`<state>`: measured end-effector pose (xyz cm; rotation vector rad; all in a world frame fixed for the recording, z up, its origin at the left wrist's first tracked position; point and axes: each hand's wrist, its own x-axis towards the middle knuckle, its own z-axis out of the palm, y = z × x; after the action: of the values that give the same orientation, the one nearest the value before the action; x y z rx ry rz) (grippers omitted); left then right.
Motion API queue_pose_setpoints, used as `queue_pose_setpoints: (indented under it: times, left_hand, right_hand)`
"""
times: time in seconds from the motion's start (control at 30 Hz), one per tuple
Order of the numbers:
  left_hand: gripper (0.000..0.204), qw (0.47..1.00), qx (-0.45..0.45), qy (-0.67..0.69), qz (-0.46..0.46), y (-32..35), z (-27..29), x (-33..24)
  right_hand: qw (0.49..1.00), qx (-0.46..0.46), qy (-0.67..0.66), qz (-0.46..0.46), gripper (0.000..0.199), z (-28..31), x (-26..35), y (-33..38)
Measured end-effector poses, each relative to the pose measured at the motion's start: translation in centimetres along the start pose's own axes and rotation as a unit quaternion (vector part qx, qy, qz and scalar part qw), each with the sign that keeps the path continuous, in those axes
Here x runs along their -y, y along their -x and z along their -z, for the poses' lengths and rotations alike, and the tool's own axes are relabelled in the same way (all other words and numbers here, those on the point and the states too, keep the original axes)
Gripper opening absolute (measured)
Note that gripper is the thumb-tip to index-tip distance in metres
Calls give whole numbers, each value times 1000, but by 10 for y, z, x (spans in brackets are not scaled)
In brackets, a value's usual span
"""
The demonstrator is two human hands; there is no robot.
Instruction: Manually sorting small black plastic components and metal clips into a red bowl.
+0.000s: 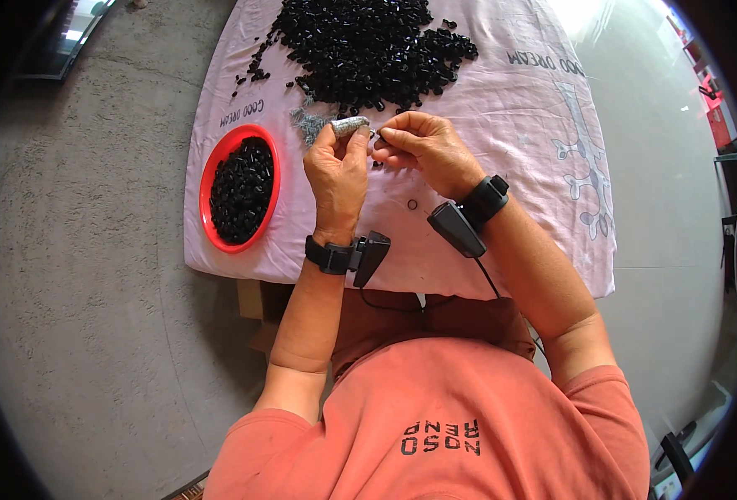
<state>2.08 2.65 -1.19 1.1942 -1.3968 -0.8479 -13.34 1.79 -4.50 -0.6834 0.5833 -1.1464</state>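
Near the middle of the cloth, my left hand (335, 179) is closed, with thumb and fingers around a short, silver-grey, rod-shaped thing (350, 126). Its exact kind is not clear from here. Just to the right, my right hand (431, 152) pinches a small black piece (378, 135) between thumb and fingertips. The fingers hide much of that piece, and it sits close to the tip of the silver-grey thing. Beyond both hands lies a large heap of small shiny black pieces (360, 50). Another batch of black pieces (242, 190) fills a red bowl (275, 167) at my left.
A pale pink printed cloth (502, 167) covers the table. Grey fluffy scraps (310, 123) lie beside my left hand. One small dark ring (412, 204) rests nearer me. Black devices (456, 229) with cables are strapped to both wrists. A cardboard box (252, 300) stands below the table edge.
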Motion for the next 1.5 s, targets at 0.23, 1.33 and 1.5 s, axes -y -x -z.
queue_pose_setpoints:
  times: [0.23, 1.33, 1.5]
  left_hand:
    - [9, 996, 34, 61, 57, 3, -1, -2]
    - [13, 972, 144, -171, 77, 8, 31, 4]
    - [11, 952, 117, -271, -77, 17, 23, 14]
  right_hand:
    - [997, -20, 72, 23, 15, -2, 2, 2]
    - [984, -66, 162, 42, 15, 9, 5, -2]
    - [987, -60, 140, 49, 19, 9, 1, -4]
